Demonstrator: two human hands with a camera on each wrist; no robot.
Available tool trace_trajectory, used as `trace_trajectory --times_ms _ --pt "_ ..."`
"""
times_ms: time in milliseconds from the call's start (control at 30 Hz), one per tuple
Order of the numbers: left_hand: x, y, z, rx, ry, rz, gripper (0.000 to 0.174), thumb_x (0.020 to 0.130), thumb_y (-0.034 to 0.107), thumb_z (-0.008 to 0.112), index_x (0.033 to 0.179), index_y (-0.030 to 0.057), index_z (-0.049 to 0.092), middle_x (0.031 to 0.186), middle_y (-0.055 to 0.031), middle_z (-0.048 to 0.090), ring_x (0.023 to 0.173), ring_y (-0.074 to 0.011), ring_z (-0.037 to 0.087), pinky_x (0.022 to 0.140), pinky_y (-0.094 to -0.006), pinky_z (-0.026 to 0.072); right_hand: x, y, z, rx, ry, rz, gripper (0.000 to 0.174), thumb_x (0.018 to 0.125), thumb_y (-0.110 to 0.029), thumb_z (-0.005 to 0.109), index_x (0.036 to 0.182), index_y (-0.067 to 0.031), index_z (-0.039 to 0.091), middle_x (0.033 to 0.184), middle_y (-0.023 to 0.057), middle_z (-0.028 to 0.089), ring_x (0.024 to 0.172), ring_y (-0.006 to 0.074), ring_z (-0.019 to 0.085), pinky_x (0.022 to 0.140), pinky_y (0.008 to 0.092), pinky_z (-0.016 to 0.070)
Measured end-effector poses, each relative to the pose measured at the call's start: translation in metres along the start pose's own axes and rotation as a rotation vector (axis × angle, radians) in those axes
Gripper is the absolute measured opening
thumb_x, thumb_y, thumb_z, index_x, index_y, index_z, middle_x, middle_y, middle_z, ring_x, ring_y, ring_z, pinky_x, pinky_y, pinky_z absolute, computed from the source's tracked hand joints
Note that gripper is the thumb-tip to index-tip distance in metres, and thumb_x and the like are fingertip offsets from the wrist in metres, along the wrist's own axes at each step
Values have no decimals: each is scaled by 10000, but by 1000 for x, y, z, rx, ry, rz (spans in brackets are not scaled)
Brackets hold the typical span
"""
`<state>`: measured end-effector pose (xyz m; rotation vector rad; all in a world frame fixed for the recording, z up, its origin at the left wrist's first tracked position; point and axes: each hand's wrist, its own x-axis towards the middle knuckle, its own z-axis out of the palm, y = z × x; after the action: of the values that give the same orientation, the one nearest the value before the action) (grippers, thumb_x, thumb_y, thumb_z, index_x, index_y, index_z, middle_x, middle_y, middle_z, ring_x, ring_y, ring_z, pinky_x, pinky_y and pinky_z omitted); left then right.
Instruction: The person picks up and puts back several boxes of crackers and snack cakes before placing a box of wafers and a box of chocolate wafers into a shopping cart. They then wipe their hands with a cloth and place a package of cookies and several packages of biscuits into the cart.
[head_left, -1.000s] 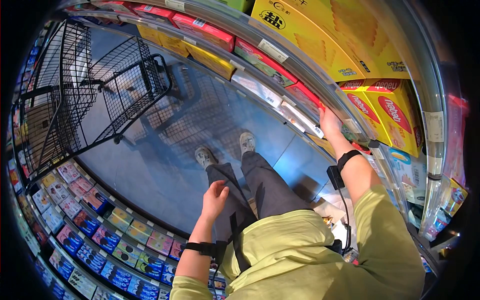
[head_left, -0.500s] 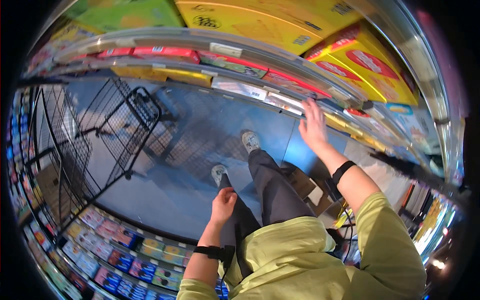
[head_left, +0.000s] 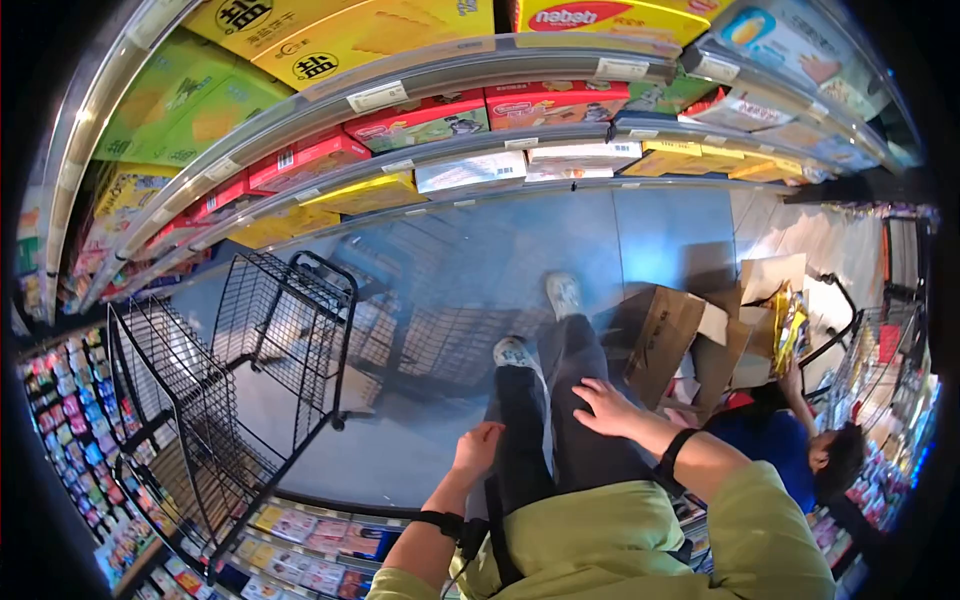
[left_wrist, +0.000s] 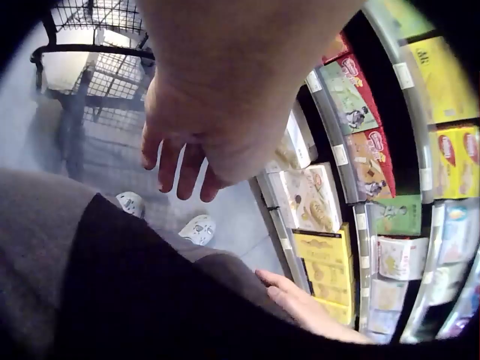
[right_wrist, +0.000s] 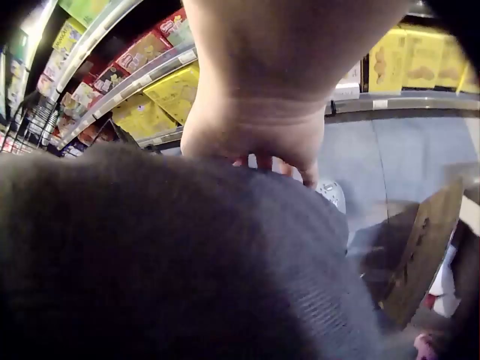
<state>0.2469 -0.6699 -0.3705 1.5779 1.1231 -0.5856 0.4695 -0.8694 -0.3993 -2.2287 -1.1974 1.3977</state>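
Observation:
Both hands hang in front of the dark trousers and hold nothing. In the head view the left hand (head_left: 477, 450) is beside the left thigh; the left wrist view shows its fingers (left_wrist: 169, 166) loosely bent. Over the other thigh is the right hand (head_left: 606, 408), its fingers spread. Part of that hand (right_wrist: 255, 135) appears above the trouser fabric in the right wrist view, fingertips partly hidden. Across the aisle, red boxes (head_left: 420, 120) and yellow boxes (head_left: 370, 193) line the shelves, away from both hands.
A black wire cart (head_left: 290, 330) stands on the left. Open cardboard boxes (head_left: 664, 340) lie on the floor at right, beside a crouching person in blue (head_left: 765, 450) and another cart (head_left: 870, 355). Shelves of small packs (head_left: 300, 540) run along the near side.
The right hand has come away from the shelf edge and down to the thigh. The view has turned toward the right, bringing the cardboard boxes and the other person into sight.

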Motion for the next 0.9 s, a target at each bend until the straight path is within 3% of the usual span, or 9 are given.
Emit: trace_trajectory --times_ms 167,233,300,400,633,900 --pt "8 -31 34 173 -118 6 308 901 367 493 1066 163 655 998 -108 672 950 -336 621 847 -406 485 -31 -3 26 170 -79 122 645 826 -428 585 1360 -108 417 1429 169 343 1306 384 323 1065 475 301" --pt "7 -20 40 244 -199 -89 315 893 370 498 1098 171 633 1016 -106 667 971 -323 617 844 -397 489 -36 2 39 142 -156 182 663 824 -450 579 1373 -125 400 1457 157 306 1338 380 279 1080 489 272" --pt "15 -30 55 242 -224 -80 320 891 360 504 1116 160 615 1023 -106 665 986 -312 614 840 -392 491 -43 4 48 114 -164 166 673 822 -440 599 1381 -127 389 1441 182 316 1329 389 298 1069 497 295" --pt "19 -30 72 186 -259 -24 315 893 333 505 1109 130 613 1021 -116 666 984 -317 616 843 -400 490 -51 11 62 35 -234 155 683 821 -466 597 1383 -143 382 1463 156 287 1342 398 278 1048 563 289" --pt "19 -56 122 145 -266 -30 321 897 325 501 1103 101 602 1032 -130 663 976 -324 619 839 -413 486 -66 45 90 -49 -412 131 685 817 -477 597 1377 -141 390 1461 157 283 1339 410 264 1048 551 295" --pt "3 -73 194 94 -267 -86 337 899 350 497 1112 110 601 1062 -145 652 996 -338 607 852 -418 481 -93 88 96 -11 -479 100 669 827 -464 569 1388 -150 386 1473 149 272 1344 370 270 1063 517 285"
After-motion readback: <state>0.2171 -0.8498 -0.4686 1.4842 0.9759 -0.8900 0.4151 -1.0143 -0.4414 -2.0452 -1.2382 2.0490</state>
